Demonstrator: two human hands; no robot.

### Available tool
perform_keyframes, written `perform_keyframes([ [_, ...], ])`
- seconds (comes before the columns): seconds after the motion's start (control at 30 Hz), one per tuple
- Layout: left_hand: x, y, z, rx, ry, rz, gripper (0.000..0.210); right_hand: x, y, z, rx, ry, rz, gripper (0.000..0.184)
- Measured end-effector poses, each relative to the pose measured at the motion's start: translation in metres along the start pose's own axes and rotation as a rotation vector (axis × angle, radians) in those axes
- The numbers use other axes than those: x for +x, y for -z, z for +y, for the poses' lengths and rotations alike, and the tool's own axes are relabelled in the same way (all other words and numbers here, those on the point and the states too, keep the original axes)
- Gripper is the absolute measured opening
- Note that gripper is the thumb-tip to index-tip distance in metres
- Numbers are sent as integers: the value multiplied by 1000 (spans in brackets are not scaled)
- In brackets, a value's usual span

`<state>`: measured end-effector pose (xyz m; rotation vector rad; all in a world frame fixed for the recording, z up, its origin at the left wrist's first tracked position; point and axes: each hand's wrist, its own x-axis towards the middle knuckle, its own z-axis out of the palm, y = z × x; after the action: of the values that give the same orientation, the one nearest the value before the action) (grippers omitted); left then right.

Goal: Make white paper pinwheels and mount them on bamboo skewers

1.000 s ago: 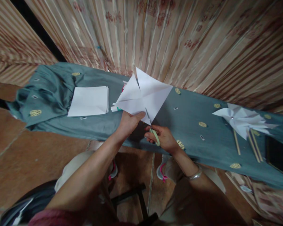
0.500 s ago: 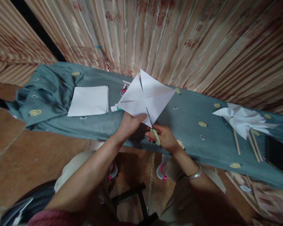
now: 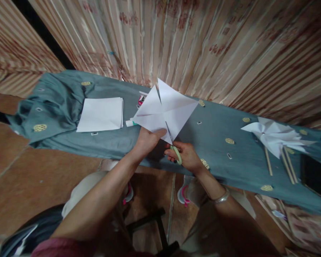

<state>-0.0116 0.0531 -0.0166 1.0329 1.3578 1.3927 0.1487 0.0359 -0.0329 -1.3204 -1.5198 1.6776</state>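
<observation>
My left hand [image 3: 149, 140] pinches the lower edge of a white paper square [image 3: 176, 100], thumb on top, and holds it above the cloth. Slits run inward from the paper's top and left corners, stopping short of the middle. My right hand [image 3: 186, 155] grips scissors with pale green handles [image 3: 177, 154]. Their blades lie along the paper's bottom corner, pointing toward its centre. Part of a glue stick or tube with a white cap [image 3: 130, 123] shows beside the paper's left corner. A small red box [image 3: 141, 100] peeks out behind its upper left edge.
A stack of white paper [image 3: 101, 115] lies left on the green cloth-covered table [image 3: 214, 125]. At the right are white paper pinwheels [image 3: 270, 134] on wooden sticks [image 3: 288, 166] and a black phone [image 3: 313, 175]. A patterned curtain [image 3: 176, 43] hangs along the far edge.
The paper's top corner has shifted very slightly left. Both hands and the scissors stay almost where they were, with the blades still at the bottom corner.
</observation>
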Motion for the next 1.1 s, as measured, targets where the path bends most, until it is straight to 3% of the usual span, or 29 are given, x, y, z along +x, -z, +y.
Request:
perform_keyframes([
  [0.37, -7, -3, 5, -44, 52, -24, 28, -1, 2, -1, -90, 71, 12, 42],
  [1.1, -7, -3, -1, -38, 78, -34, 26, -1, 0, -3, -44, 51, 33, 47],
])
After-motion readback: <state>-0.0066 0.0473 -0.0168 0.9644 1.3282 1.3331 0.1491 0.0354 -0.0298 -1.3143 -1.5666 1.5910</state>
